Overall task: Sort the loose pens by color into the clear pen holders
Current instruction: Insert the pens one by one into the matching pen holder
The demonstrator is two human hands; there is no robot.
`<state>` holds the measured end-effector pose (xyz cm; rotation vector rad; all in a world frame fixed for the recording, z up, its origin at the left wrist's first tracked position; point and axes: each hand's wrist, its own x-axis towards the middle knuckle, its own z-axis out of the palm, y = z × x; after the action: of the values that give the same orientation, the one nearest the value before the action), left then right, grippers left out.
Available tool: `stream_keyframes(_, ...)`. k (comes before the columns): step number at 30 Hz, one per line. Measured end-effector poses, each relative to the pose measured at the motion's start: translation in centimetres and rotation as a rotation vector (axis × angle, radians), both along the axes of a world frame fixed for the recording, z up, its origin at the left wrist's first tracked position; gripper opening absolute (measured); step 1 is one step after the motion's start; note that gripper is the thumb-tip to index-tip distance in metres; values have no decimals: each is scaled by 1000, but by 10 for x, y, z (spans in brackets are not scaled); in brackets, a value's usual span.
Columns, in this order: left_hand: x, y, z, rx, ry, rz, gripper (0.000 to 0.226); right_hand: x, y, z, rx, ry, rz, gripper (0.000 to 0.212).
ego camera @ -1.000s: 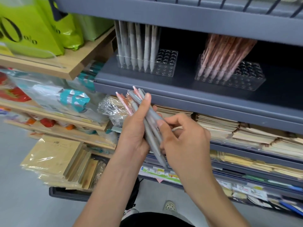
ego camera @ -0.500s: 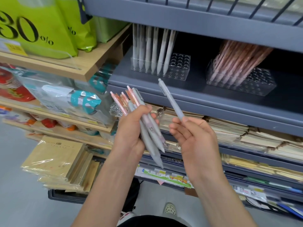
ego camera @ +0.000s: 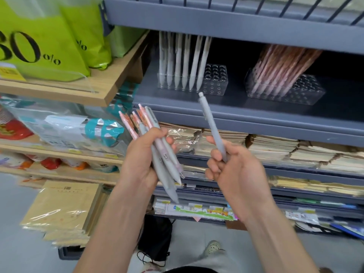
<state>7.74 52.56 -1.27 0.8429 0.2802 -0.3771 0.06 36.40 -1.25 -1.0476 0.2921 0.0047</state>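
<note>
Before the shelf (ego camera: pixel 275 123), our left hand (ego camera: pixel 140 166) grips the mixed pen bundle (ego camera: pixel 163 160) as stock; our right hand (ego camera: pixel 238 174) pinches one grey pen (ego camera: pixel 211 127) clicker-up, suiting the grey-pen holder (ego camera: pixel 218 85)

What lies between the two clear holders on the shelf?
Nothing: bare grey shelf separates the left holder from the right holder, in the head view.

Looks bright and even, lit from overhead. Falls into deep shadow only in the recess under the upper grey shelf (ego camera: pixel 236 22). Glares on the plastic wrap (ego camera: pixel 65 209) at lower left. Smears slightly throughout, most on the pink pens (ego camera: pixel 279 69). Bows and stretches toward the edges.
</note>
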Motion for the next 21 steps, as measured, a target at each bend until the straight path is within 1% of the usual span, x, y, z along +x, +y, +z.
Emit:
stream_keyframes(2, 1, 4, -3, 14, 5, -10, 9, -1, 7, 0, -17, 3, -46, 28)
stream_keyframes(5, 4, 9, -5, 29, 4, -23, 9, -3, 12, 1, -117, -26, -113, 21)
stream_keyframes(8, 7, 9, -4, 14, -6, -39, 9, 0, 12, 6, -191, -62, -150, 25)
stream_keyframes(12, 10, 6, -1, 6, -16, -70, 9, 4, 10, 9, -284, -144, -138, 33)
stream_keyframes(14, 11, 4, 0, 5, -30, -61, 12, 5, 11, 6, -332, -156, -121, 31)
stream_keyframes(18, 11, 3, 4, -8, -47, -35, 16, 7, 11, 2, -370, -109, -146, 23)
stream_keyframes(21, 12, 3, 4, -11, -45, -42, 22, 13, 5, 5, -544, -26, -264, 27)
